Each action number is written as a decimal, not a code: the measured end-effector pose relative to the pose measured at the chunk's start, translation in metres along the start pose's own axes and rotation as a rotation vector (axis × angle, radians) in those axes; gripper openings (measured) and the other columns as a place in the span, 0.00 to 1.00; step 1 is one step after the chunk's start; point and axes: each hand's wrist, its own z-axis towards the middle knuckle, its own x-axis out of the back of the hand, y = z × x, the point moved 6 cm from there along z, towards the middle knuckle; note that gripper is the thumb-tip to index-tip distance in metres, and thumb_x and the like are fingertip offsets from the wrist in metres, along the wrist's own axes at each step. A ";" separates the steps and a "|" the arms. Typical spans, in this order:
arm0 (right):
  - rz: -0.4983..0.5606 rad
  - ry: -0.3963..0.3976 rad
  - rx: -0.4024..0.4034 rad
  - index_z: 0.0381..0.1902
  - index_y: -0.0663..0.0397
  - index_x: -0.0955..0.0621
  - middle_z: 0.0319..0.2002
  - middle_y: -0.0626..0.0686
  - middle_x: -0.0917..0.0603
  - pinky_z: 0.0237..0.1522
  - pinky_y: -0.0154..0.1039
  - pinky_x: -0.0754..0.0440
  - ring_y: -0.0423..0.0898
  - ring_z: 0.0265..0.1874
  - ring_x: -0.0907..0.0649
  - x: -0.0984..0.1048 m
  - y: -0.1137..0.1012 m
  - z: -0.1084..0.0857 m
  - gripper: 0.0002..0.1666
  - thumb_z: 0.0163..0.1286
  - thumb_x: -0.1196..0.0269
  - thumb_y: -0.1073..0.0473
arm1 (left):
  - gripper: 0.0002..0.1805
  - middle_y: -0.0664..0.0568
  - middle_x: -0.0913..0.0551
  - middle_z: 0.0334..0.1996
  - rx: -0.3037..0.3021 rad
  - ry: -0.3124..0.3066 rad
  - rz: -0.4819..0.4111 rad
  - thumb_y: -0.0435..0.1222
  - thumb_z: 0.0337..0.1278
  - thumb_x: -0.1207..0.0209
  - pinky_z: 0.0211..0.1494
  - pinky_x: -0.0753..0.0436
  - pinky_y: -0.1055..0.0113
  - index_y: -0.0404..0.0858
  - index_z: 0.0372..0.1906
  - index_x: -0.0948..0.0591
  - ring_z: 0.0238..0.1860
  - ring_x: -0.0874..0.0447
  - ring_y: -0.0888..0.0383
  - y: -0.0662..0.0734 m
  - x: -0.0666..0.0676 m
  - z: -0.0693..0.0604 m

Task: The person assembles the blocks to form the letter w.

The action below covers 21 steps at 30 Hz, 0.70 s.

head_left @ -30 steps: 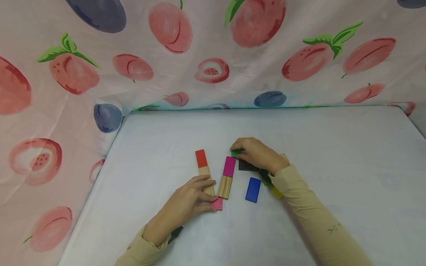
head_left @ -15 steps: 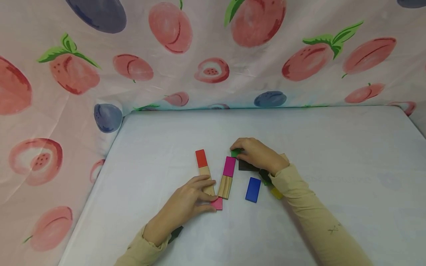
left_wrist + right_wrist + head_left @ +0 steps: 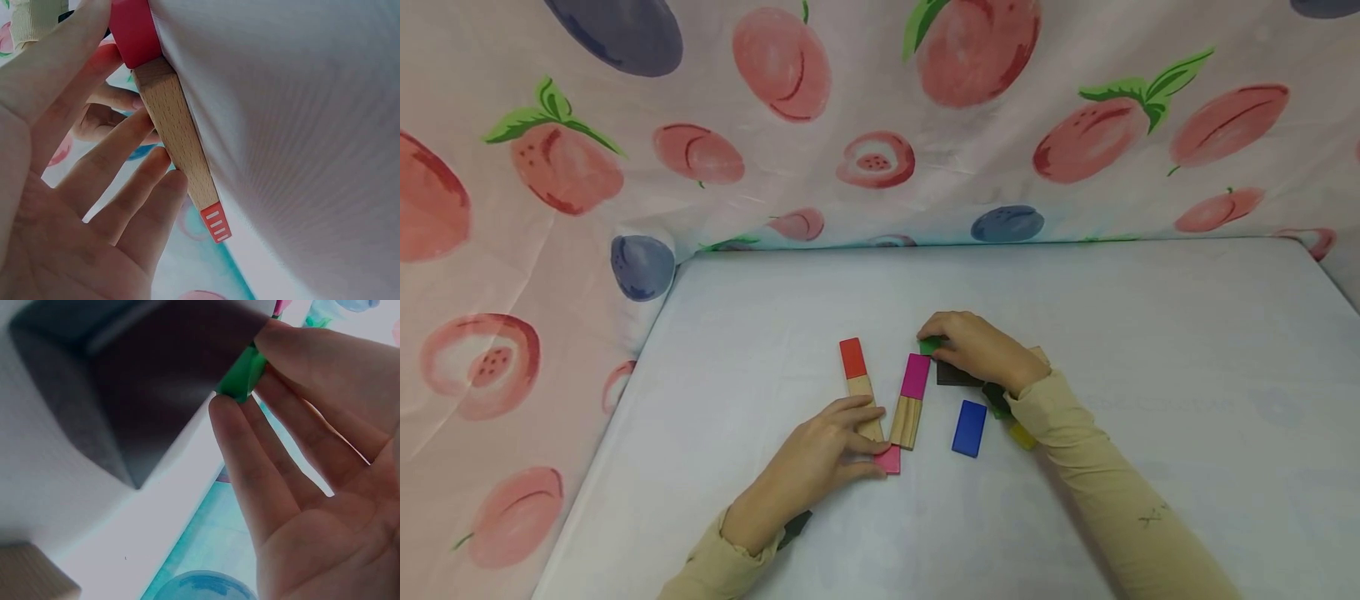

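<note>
My left hand (image 3: 823, 446) pinches a pink block (image 3: 889, 461) between thumb and forefinger. Its other fingers lie along a plain wooden block (image 3: 862, 390), whose far end meets a red block (image 3: 853, 357); the left wrist view shows fingertips touching the side of that wooden block (image 3: 175, 125). A green block (image 3: 929, 345) is between the thumb and fingers of my right hand (image 3: 981, 348), at the far end of a magenta block (image 3: 915, 377). Striped wood (image 3: 906, 422) joins the magenta block to the pink one, forming a narrow V. The right hand partly hides the green block.
A black block (image 3: 957, 373) lies under the right hand. Nearer me is a blue block (image 3: 969, 429). Yellow (image 3: 1022, 435) and dark green pieces are partly covered by the right sleeve, and a dark block (image 3: 795, 528) by the left wrist. A fruit-print cloth (image 3: 955, 175) hangs behind the table.
</note>
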 end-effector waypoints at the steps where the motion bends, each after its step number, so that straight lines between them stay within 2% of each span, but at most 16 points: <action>1: -0.003 0.000 0.002 0.54 0.65 0.18 0.54 0.60 0.16 0.60 0.50 0.21 0.55 0.56 0.18 0.000 0.000 0.000 0.17 0.67 0.36 0.70 | 0.18 0.52 0.19 0.62 -0.001 0.001 0.002 0.48 0.46 0.26 0.66 0.23 0.57 0.49 0.45 0.10 0.70 0.31 0.53 0.000 0.000 0.000; 9: -0.011 0.006 0.005 0.54 0.65 0.17 0.54 0.60 0.16 0.60 0.50 0.21 0.55 0.56 0.18 0.000 0.000 0.000 0.17 0.67 0.36 0.70 | 0.18 0.51 0.19 0.61 -0.023 0.017 0.015 0.48 0.46 0.26 0.65 0.22 0.56 0.48 0.44 0.09 0.69 0.30 0.52 0.000 0.000 0.000; 21: -0.011 0.000 0.001 0.55 0.65 0.18 0.54 0.59 0.17 0.59 0.49 0.20 0.54 0.55 0.18 -0.001 0.000 0.000 0.17 0.68 0.36 0.70 | 0.17 0.51 0.19 0.61 -0.023 0.016 0.017 0.47 0.45 0.25 0.65 0.22 0.57 0.49 0.44 0.09 0.69 0.30 0.52 0.000 0.000 0.000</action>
